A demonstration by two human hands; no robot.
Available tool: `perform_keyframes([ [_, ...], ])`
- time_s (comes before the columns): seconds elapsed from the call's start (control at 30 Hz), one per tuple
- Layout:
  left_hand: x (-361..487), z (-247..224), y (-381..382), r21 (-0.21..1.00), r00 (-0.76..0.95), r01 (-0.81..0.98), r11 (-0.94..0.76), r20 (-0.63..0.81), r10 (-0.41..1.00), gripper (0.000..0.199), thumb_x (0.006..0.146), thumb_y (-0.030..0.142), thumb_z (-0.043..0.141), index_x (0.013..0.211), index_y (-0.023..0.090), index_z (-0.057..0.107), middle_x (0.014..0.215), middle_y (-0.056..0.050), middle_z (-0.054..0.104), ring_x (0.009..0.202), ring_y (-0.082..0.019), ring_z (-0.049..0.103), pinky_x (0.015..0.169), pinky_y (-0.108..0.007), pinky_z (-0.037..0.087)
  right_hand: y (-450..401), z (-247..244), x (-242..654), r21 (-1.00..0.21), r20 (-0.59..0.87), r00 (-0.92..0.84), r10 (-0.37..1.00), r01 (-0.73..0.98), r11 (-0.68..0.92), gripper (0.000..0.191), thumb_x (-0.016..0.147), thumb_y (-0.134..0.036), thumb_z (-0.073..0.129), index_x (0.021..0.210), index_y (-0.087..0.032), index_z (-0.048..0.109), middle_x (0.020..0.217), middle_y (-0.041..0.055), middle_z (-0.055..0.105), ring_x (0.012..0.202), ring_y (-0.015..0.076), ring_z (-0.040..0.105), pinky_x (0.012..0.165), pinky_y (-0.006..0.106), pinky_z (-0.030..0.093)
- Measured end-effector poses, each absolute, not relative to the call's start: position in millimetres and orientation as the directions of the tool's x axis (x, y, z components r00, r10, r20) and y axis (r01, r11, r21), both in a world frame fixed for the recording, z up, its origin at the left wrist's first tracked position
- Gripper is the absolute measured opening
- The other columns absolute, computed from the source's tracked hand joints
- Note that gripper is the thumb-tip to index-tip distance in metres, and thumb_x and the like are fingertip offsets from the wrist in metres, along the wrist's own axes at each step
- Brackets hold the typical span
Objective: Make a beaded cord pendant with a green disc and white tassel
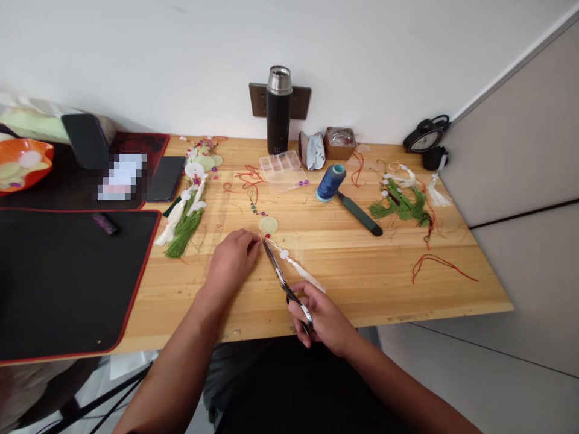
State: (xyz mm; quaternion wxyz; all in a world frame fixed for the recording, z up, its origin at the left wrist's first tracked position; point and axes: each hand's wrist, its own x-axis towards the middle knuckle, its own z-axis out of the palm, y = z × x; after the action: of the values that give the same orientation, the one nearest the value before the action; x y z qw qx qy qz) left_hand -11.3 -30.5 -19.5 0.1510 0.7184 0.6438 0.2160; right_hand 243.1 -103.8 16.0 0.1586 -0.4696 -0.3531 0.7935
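Observation:
My right hand (316, 313) holds a pair of scissors (279, 271) by the handles, the blades pointing away from me. Their tips reach a red bead (268, 236) below a pale round disc (268, 225). A string of small dark beads (254, 208) runs up from that disc. Below it hang a small white piece (284, 254) and a white tassel (305, 274), lying toward my right hand. Just left of the blade tips, my left hand (235, 253) rests with thumb and forefinger pinched. What the pinch holds is too small to make out.
Behind my hands are a blue thread spool (332, 182), a green-handled tool (360, 214), a clear compartment box (280, 164) and a black flask (279, 114). Green and white tassels lie left (185, 226) and right (402, 202). A black mat (72, 277) covers the left side.

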Motion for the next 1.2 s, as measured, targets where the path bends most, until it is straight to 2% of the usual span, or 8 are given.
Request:
perform_keyframes([
  [1.2, -11.1, -17.5, -31.4, 0.471, 0.087, 0.874, -0.119, 0.090, 0.992, 0.027, 0.110, 0.033, 0.052, 0.098, 0.023, 0.075, 0.099, -0.011, 0.077, 0.100, -0.031, 0.073, 0.091, -0.042, 0.057, -107.9, 7.0, 239.6, -0.724, -0.634, -0.470, 0.614, 0.081, -0.685, 0.062, 0.090, -0.065, 0.081, 0.127, -0.025, 0.052, 0.066, -0.0109, 0.061, 0.041, 0.0102, 0.052, 0.042, 0.023, 0.031],
])
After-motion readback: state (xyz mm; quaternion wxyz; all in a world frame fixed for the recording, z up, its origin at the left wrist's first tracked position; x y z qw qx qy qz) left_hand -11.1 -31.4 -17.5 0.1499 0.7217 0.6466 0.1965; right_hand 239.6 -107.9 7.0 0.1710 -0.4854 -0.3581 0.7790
